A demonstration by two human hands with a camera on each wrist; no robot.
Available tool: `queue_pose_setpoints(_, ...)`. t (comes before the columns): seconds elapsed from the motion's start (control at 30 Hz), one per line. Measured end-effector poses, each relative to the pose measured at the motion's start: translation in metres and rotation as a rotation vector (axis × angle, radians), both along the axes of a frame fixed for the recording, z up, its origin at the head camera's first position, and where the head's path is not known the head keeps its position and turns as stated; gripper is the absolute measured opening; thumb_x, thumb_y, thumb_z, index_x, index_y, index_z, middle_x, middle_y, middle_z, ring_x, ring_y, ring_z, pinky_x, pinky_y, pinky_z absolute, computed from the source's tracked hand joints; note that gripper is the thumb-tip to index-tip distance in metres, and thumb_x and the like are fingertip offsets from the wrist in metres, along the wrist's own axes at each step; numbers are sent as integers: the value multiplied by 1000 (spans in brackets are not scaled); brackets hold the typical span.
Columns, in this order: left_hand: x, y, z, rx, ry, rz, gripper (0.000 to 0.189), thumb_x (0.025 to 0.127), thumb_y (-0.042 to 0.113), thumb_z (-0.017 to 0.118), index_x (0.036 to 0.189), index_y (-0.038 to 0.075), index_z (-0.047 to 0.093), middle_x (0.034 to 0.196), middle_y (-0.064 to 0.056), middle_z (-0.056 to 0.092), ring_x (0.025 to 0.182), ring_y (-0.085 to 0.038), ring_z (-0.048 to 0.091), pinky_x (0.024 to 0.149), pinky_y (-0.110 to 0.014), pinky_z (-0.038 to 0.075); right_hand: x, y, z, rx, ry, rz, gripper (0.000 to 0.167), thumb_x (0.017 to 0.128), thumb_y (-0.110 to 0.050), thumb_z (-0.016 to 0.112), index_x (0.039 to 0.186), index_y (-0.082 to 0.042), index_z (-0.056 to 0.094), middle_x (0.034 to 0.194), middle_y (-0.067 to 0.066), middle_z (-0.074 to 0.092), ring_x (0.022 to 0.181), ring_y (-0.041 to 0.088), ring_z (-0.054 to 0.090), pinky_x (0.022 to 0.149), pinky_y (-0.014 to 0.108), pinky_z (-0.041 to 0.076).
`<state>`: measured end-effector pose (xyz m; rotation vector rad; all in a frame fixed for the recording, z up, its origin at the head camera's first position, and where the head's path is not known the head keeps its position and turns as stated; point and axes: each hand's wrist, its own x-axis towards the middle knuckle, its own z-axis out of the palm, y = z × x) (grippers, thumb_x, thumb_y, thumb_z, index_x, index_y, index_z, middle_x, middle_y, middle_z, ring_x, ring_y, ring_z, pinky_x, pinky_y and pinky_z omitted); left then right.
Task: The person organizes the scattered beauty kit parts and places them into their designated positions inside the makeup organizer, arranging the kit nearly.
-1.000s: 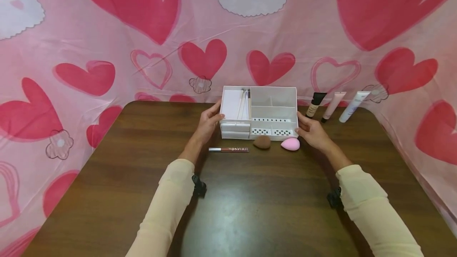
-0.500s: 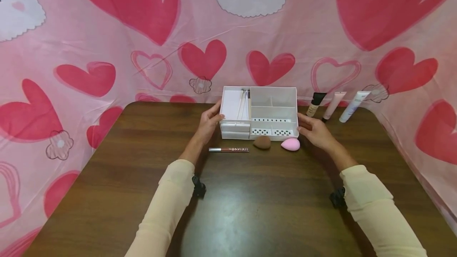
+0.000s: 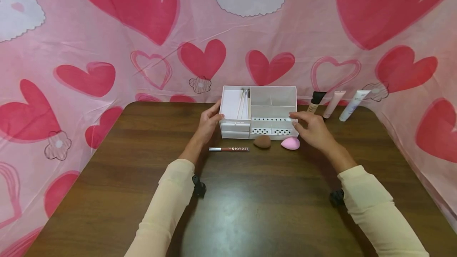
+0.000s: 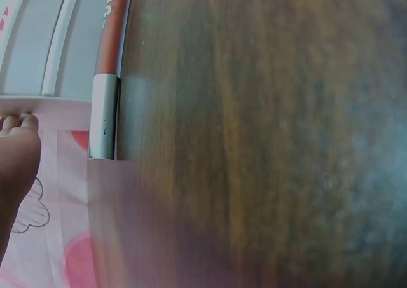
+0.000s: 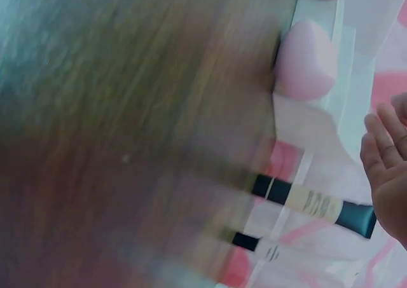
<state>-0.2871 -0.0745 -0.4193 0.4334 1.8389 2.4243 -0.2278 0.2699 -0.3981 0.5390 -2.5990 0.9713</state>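
Observation:
A white makeup organizer stands near the back of the table, with several slim brushes in its left compartment and two small drawers below. My left hand holds its left side, thumb at the front corner and fingers along the wall. My right hand is over the organizer's right end, fingers extended and nothing in its grasp. In front of the organizer lie a lip gloss tube, a brown makeup sponge and a pink makeup sponge.
Right of the organizer stand a beige tube with a black end, a pink tube and a white tube. The brown wooden table meets a pink heart-print cloth behind.
My right hand has left the organizer's right side and moved up and left, over its right end. The left hand and the organizer have stayed in place.

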Motion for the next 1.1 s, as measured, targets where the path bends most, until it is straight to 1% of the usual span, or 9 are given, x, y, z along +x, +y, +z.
queue_pose_setpoints(0.07,0,1,0,9,-3,4,65,90,-11,46,154,-9,31,166,-19,29,130,-12,44,97,-11,46,2,-6,1,9,-4,36,32,91,4,66,123,7,68,116,25,74,105,39,70,88,58,54)
queue_pose_setpoints(0.17,-1,1,-1,12,-2,6,65,90,-11,46,154,-9,31,166,-20,29,125,-8,46,96,-11,47,3,-17,1,25,-24,115,30,91,3,68,120,7,70,112,23,75,98,36,72,85,56,58)
queue_pose_setpoints(0.23,-2,0,-2,19,-2,3,65,90,-11,46,154,-9,31,166,-20,29,124,-8,46,96,-12,47,4,-24,0,40,-40,165,29,90,2,68,119,7,71,109,22,76,95,34,73,84,54,59)
queue_pose_setpoints(0.4,-1,0,-1,29,-8,-6,66,90,-12,45,154,-9,29,167,-20,27,132,-14,42,97,-11,46,5,-39,-7,98,-42,259,28,88,0,72,115,6,72,102,19,77,90,29,73,82,48,61)
queue_pose_setpoints(0.5,-1,0,-1,29,-10,-9,65,91,-12,45,154,-9,29,167,-20,27,137,-19,39,97,-10,46,5,-47,-10,146,-24,291,26,86,-4,76,111,4,73,99,15,77,90,26,72,82,45,61)
queue_pose_setpoints(0.6,-1,0,0,27,-10,-11,66,91,-12,45,154,-10,29,167,-20,26,140,-22,37,97,-10,46,6,-52,-13,200,-14,303,25,86,-7,77,109,1,74,99,12,77,90,24,72,82,44,60)
queue_pose_setpoints(0.7,-2,1,-1,23,-13,-10,65,91,-12,45,154,-10,29,167,-20,26,140,-21,37,97,-10,46,7,-54,-14,244,-22,301,26,86,-9,79,110,-1,75,101,10,77,93,23,72,85,44,60)
queue_pose_setpoints(0.87,-2,1,-2,24,-20,-10,65,91,-12,44,154,-9,29,167,-20,26,134,-17,41,95,-10,47,7,-56,-16,292,-41,288,28,87,-13,78,113,-3,75,104,8,77,96,22,71,89,44,59)
queue_pose_setpoints(1.1,-2,0,-1,37,-20,-17,65,91,-13,44,154,-10,28,167,-20,25,133,-16,42,97,-11,47,6,-57,-18,322,-40,253,27,86,-16,81,109,-4,78,98,6,74,91,19,69,83,41,59)
